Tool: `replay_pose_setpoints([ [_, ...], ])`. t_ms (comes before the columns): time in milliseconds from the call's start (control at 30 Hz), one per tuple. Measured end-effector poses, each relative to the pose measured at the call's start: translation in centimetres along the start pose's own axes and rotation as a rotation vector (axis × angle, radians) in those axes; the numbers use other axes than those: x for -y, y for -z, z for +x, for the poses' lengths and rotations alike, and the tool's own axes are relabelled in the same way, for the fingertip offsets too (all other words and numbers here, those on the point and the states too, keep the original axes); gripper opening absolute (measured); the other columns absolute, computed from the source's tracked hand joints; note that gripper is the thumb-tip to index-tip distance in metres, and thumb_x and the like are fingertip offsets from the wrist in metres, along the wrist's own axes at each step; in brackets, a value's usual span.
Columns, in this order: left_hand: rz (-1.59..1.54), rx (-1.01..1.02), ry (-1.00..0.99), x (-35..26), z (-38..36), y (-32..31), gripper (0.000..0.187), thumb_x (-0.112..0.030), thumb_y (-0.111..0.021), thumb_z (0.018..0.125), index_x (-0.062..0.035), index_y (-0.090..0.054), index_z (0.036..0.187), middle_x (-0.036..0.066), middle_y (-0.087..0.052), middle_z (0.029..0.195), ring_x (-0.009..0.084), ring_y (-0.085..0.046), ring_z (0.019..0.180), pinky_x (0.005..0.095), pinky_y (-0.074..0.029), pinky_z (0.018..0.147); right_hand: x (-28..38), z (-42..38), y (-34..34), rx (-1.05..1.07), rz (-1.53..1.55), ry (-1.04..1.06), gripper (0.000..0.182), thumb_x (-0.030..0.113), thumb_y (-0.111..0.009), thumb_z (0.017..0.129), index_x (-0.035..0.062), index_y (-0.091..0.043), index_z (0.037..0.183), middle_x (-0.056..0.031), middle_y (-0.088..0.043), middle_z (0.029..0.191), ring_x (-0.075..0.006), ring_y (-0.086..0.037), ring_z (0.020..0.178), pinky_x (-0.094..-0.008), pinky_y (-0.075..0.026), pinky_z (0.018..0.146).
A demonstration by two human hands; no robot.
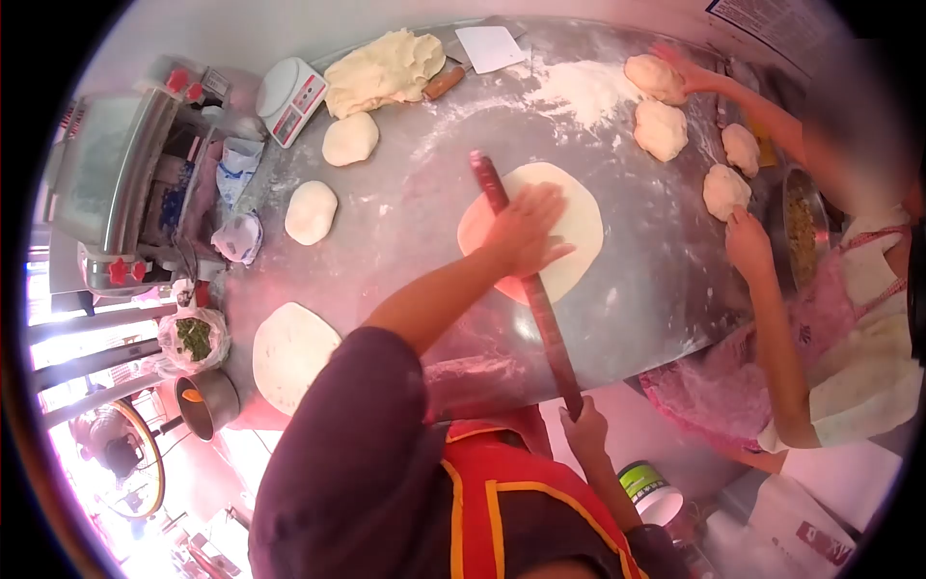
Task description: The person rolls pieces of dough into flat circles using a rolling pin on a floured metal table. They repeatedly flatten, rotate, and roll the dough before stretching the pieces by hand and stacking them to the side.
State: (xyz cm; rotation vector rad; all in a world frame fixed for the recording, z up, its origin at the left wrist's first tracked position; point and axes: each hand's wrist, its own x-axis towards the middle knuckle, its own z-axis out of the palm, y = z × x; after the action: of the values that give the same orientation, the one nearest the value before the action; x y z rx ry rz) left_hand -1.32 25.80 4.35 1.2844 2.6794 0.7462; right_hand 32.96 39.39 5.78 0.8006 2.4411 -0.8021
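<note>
- Right hand [585, 427]: fingers curled around the near end of the rolling pin [536, 299], between 5 and 6 o'clock from the dough circle [575, 217].
- Flat dough [289, 352]: 8 o'clock.
- Left hand [526, 230]: open flat over pin and circle, mid-table [415, 232].
- Dough ball [311, 212]: 9 o'clock.
- Dough lump [384, 75]: between 10 and 11, beside the scale [289, 101].

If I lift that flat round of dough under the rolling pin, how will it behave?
The flat round of dough will probably droop and fold, since it looks thin and wide. Gripped by one edge, it may stretch, being rolled flat. It might slide a little when pushed, as flour dusts parts of the table.
</note>
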Motion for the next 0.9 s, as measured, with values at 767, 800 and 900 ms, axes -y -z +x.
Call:
replay_pose_setpoints([
  [767,-0.428,-0.015,0.723,4.9,-2.8,3.5,0.036,-0.032,-0.077,0.078,-0.0023,-0.065,0.095,0.015,-0.068,0.096,0.0333,-0.065,0.089,0.0431,-0.051,0.078,6.3,20.6,11.9,-0.57,-0.183,0.766,0.05,0.019,-0.071,0.085,0.0021,-0.052,0.128,-0.0206,-0.055,0.131,-0.0406,-0.049,0.122,-0.0465,-0.04,0.101],
  [800,-0.449,-0.073,0.719,5.0,-3.0,2.8,0.035,-0.032,-0.077,0.079,-0.0012,-0.066,0.093,0.014,-0.07,0.093,0.0321,-0.066,0.085,0.0425,-0.051,0.076,9.2,21.3,11.9,-0.458,-0.076,0.803,0.051,0.016,-0.07,0.085,0.0011,-0.051,0.129,-0.0205,-0.055,0.131,-0.0417,-0.049,0.121,-0.0475,-0.04,0.101],
  [900,-0.51,0.073,0.749,5.9,-2.3,3.0,0.037,-0.033,-0.076,0.077,-0.0032,-0.071,0.099,0.016,-0.071,0.095,0.0321,-0.067,0.085,0.0432,-0.051,0.076,15.2,26.4,9.1,-0.403,0.021,0.785,0.049,0.009,-0.067,0.084,0.0036,-0.052,0.13,-0.0176,-0.057,0.13,-0.0411,-0.048,0.125,-0.0471,-0.04,0.104],
])
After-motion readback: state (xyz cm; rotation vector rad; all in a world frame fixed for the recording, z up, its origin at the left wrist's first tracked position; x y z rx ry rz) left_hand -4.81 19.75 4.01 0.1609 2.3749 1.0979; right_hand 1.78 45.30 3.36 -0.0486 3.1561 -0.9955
